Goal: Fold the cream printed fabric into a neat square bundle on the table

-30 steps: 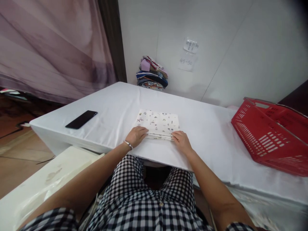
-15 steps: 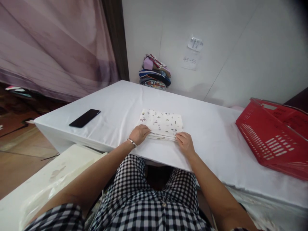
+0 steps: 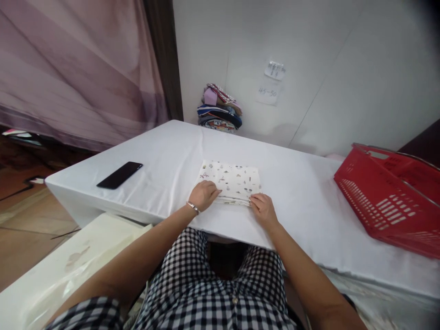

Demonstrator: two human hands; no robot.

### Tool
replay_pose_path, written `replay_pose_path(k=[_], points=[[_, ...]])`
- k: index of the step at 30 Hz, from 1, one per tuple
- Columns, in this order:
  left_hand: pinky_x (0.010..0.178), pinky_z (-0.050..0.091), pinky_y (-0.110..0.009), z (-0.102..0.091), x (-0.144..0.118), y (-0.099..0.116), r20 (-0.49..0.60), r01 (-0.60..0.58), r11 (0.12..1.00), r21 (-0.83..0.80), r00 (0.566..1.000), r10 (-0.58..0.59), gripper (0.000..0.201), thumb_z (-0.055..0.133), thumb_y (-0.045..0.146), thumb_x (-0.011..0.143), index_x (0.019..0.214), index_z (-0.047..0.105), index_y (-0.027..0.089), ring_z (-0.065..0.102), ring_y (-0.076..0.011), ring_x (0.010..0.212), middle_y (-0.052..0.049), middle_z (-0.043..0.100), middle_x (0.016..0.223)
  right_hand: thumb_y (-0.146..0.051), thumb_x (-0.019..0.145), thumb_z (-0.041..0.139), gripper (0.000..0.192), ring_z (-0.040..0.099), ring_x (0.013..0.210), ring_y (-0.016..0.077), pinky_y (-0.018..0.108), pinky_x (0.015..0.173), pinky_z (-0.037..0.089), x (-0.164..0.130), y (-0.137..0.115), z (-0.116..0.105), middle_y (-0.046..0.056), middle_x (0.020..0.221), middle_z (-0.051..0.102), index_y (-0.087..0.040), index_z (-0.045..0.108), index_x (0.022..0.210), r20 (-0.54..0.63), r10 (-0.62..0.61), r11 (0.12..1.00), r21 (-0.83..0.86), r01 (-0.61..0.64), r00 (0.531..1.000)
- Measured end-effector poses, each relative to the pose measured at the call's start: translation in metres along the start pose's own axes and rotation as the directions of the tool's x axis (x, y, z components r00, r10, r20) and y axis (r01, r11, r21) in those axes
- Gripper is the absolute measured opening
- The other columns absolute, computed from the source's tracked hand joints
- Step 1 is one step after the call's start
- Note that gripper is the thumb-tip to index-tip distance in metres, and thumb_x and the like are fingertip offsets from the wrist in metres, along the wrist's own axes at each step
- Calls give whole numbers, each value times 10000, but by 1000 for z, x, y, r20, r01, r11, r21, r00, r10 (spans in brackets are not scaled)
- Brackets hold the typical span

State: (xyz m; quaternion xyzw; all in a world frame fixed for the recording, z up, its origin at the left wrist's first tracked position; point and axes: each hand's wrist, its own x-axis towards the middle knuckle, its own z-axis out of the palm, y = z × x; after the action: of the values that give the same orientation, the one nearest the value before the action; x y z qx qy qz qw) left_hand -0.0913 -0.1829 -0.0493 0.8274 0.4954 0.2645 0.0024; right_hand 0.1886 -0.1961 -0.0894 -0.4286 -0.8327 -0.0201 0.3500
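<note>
While I am watching from the head camera, both hands are resting at the near edge of a folded printed cloth that is lying flat on the white tabletop, close to the front edge and roughly midway across it. My left hand, with a bracelet at the wrist, is pressing down on the cloth's near left corner, its grip loosely curled with the fingertips touching the layered edge. My right hand is sitting at the near right corner, fingers bent and touching the stacked folds; I cannot tell whether either grip is actually pinching the layers or only pushing against them. A black phone is lying well apart to the left on the same tabletop. A red basket is tilting at the right end. A pile of folded clothes is sitting against the wall behind the far edge, below two paper notes. Checked trousers are showing below the tabletop.
</note>
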Motion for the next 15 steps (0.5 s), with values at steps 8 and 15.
replay_pose_path(k=[8,15], points=[[1049,169,-539,26,21,2,190,149,979,137,966,-174,500,405,487,855,1274,479,225,297,-300,1306,-99,398,1397,-219,875,462,206,534,973,196,419,921,351,6,-17,-12,63,995,640,-209,651,956,35,14,998,-54,-12,999],[1065,126,-535,30,17,3,214,166,969,185,955,-205,538,310,501,880,1326,422,221,266,-289,1326,-100,357,1423,-286,875,441,307,352,1263,225,424,1021,291,87,-36,2,99,1297,496,-190,573,1135,15,-24,1000,17,24,1000]])
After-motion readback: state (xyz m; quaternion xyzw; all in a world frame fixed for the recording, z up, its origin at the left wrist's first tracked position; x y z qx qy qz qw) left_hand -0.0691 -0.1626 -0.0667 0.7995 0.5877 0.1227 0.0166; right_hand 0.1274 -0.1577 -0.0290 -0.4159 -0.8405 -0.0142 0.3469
